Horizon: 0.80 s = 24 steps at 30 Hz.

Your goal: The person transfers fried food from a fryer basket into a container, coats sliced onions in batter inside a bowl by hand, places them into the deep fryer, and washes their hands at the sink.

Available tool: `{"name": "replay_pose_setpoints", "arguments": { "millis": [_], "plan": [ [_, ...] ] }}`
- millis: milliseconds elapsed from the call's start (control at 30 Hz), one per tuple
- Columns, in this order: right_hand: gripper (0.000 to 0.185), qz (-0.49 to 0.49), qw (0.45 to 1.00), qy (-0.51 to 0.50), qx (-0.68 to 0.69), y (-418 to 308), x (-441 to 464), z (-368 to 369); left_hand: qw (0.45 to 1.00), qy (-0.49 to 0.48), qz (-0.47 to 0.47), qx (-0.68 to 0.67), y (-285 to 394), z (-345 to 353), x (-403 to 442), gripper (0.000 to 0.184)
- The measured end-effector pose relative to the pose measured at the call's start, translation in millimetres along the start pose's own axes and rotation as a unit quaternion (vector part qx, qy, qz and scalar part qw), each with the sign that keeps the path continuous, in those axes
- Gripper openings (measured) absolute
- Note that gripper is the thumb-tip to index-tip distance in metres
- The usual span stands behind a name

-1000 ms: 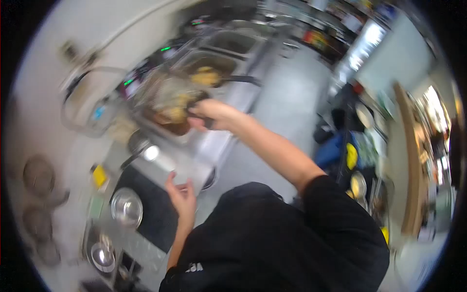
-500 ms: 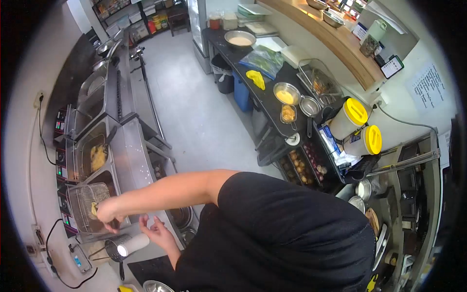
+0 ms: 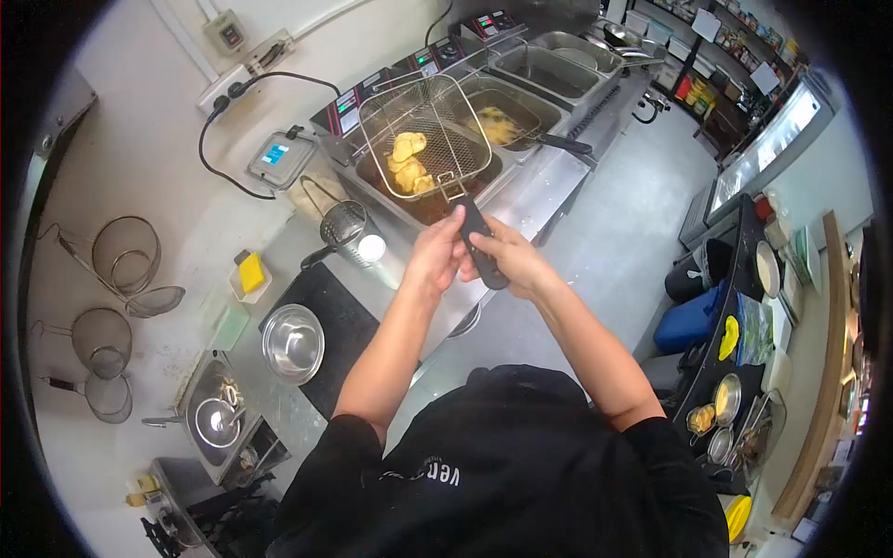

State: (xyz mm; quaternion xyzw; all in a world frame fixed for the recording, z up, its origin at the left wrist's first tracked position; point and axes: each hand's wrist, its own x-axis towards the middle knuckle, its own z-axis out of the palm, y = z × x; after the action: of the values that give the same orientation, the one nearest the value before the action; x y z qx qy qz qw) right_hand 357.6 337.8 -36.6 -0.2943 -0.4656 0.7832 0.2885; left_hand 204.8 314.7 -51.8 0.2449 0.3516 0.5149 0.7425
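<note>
Quite near basket (image 3: 456,141): perforated strainer (image 3: 344,224).

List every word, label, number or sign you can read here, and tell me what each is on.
"ven": on the black shirt; smaller lettering beside it is unreadable.
Fryer displays: lit, but too small to read.
Blue label on the container lid: too small to read.
Far white sheets: too small.
Basket handle: no readable lettering.
</note>
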Motion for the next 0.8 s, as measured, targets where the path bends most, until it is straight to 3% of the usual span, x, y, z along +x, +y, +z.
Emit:
{"name": "replay_pose_setpoints", "arguments": {
  "millis": [33, 100, 167, 233, 400, 567, 633, 700, 733, 800],
  "plan": [
    [0.024, 0.001, 1.0, 0.0, -0.001, 9, 3, 0, 1.0, 0.0, 0.0, -0.001, -4, 0, 3, 0.034],
    [0.023, 0.02, 0.999, 0.012, 0.039, 21, 10, 0, 0.986, 0.164, 0.028, -0.005, -14, -5, 9, 0.025],
    [0.029, 0.065, 0.996, 0.012, 0.065, 7, 10, 3, 0.99, 0.137, 0.003, -0.019, -22, -23, 11, 0.02],
    [0.038, 0.132, 0.99, 0.0, 0.049, 7, 17, -6, 0.993, 0.111, 0.039, 0.024, -30, -31, 16, 0.023],
    [0.034, 0.057, 0.992, 0.11, -0.033, 26, 19, 9, 0.993, 0.118, 0.015, -0.006, -26, -18, 11, 0.029],
    [0.038, 0.035, 0.991, 0.105, -0.072, 39, 22, 11, 0.994, 0.087, -0.051, -0.037, -32, -27, 23, 0.037],
    [0.037, 0.032, 0.986, 0.124, -0.104, 52, 26, 7, 0.984, 0.169, -0.055, -0.02, -40, -23, 28, 0.036],
    [0.033, -0.164, 0.929, 0.202, -0.263, 95, 45, -9, 0.974, 0.221, -0.045, -0.02, -37, -10, 30, 0.034],
    [0.033, -0.151, 0.93, 0.209, -0.26, 114, 45, -13, 0.961, 0.275, -0.036, -0.022, -44, -7, 26, 0.032],
    [0.033, -0.16, 0.916, 0.204, -0.306, 123, 56, -23, 0.965, 0.257, -0.044, -0.027, -48, -10, 32, 0.032]
  ]
}}
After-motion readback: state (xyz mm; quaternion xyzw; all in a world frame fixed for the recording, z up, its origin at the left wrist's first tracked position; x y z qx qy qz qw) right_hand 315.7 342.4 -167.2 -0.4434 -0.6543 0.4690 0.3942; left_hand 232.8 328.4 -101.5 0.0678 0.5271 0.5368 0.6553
